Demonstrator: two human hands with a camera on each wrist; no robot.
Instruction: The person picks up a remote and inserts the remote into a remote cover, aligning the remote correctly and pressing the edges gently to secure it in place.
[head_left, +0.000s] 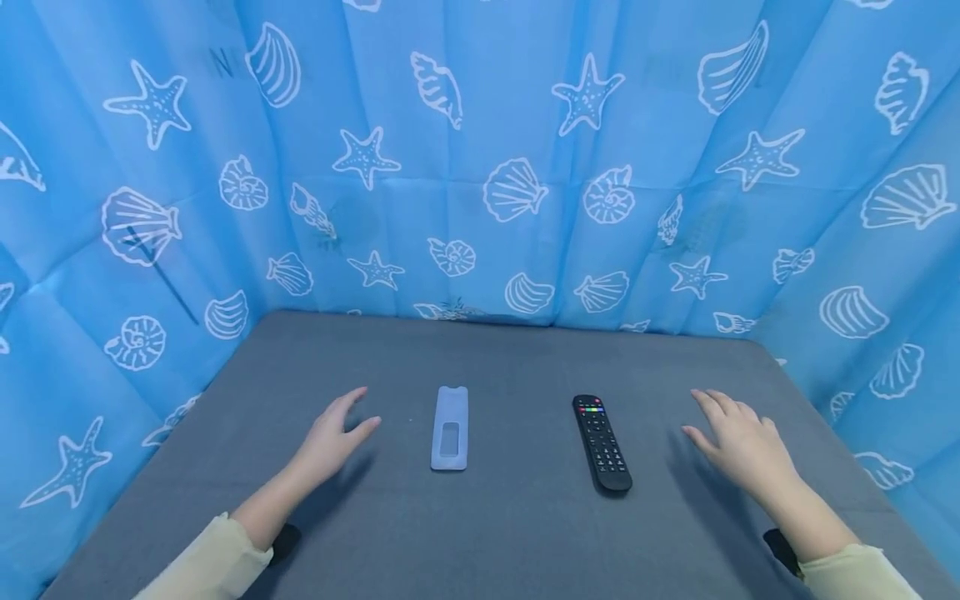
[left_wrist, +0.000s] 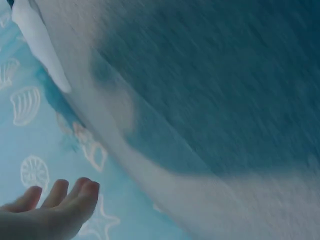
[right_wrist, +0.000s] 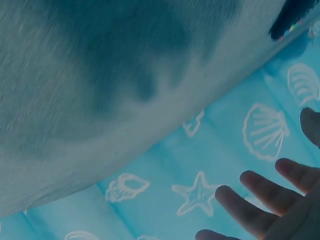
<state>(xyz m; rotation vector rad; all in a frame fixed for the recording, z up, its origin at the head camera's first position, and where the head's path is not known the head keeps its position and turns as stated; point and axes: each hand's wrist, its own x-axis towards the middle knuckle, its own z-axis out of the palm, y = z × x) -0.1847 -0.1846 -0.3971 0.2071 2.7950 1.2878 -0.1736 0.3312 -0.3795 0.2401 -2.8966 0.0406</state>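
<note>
A black remote control point(head_left: 602, 443) with white keys and a row of coloured buttons lies on the grey table, right of centre. To its left is a pale blue, flat, long piece point(head_left: 450, 408), like a remote's sleeve, with a rectangular window near its lower end. My left hand point(head_left: 330, 440) hovers left of the pale piece, fingers loosely extended and holding nothing. Right of the remote, my right hand point(head_left: 742, 442) hovers with spread, relaxed fingers, also holding nothing. The left wrist view catches the pale piece point(left_wrist: 40, 45) at its upper left; the right wrist view catches the remote's end point(right_wrist: 295, 20).
The grey cloth-covered table point(head_left: 517, 533) has rounded far corners. A blue curtain point(head_left: 465, 225) with white shells and starfish hangs along its back and both sides. Dark bands point(head_left: 287, 542) sit at both wrists, by the pale sleeves point(head_left: 217, 562).
</note>
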